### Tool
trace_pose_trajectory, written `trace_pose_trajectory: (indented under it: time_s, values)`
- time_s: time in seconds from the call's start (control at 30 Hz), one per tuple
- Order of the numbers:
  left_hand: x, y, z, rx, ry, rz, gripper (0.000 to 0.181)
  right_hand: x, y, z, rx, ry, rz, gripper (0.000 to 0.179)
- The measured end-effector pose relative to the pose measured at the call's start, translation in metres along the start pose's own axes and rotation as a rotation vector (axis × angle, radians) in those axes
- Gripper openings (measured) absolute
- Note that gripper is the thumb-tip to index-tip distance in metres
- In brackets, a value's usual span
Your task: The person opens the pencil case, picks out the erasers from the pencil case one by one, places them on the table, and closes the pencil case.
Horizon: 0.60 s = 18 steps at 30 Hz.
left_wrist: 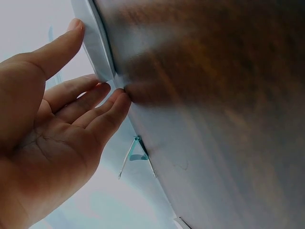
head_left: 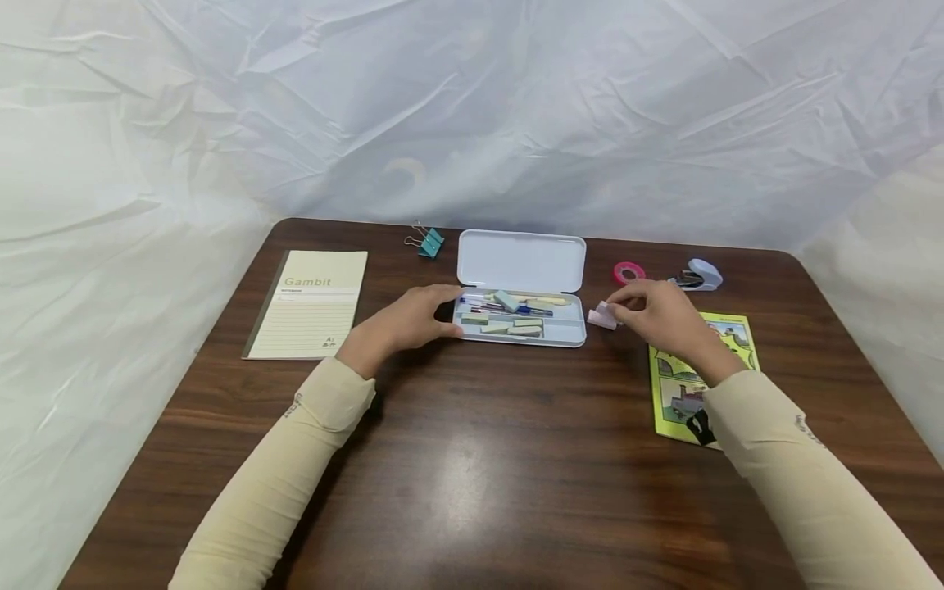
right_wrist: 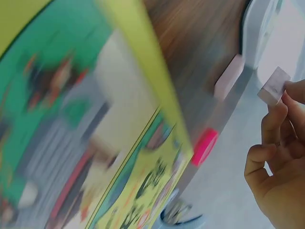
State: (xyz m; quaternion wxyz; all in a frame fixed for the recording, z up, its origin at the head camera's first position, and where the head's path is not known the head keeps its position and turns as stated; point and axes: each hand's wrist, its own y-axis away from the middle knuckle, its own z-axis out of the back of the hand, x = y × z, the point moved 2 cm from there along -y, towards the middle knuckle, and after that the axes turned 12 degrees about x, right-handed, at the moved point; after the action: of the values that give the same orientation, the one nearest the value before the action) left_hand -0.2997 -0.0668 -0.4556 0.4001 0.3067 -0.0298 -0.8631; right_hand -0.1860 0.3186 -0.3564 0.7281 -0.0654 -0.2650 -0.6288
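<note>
My left hand (head_left: pixel 413 321) holds the left end of an open white pencil case (head_left: pixel 520 260), thumb at the front and fingers towards the back. Pens (head_left: pixel 534 310) and several erasers lie in its tray, with a pale blue-green eraser (head_left: pixel 506 301) on top of the pens. Just right of the case, my right hand (head_left: pixel 659 318) pinches a pale pink eraser (right_wrist: pixel 275 86) between thumb and fingertips. A second pale pink eraser (right_wrist: pixel 229 77) lies on the table below it, near the case's right end.
A cream notebook (head_left: pixel 310 307) lies at left, and a teal binder clip (head_left: pixel 431 243) sits behind the left hand. A pink tape roll (right_wrist: pixel 206 147) and a white-blue stapler (head_left: pixel 705 275) stand at back right. A yellow-edged comic book (head_left: pixel 674 393) lies under the right forearm.
</note>
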Motion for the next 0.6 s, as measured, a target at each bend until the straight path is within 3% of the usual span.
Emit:
trace_pose_trajectory:
  time_s: [0.23, 0.6]
  values:
    - [-0.003, 0.002, 0.002, 0.01, 0.005, 0.014, 0.089, -0.026, 0.007, 0.006, 0.034, 0.069, -0.11, 0.039]
    - [-0.003, 0.002, 0.001, 0.012, 0.0, 0.017, 0.088, -0.035, 0.005, 0.001, 0.05, 0.114, -0.124, 0.036]
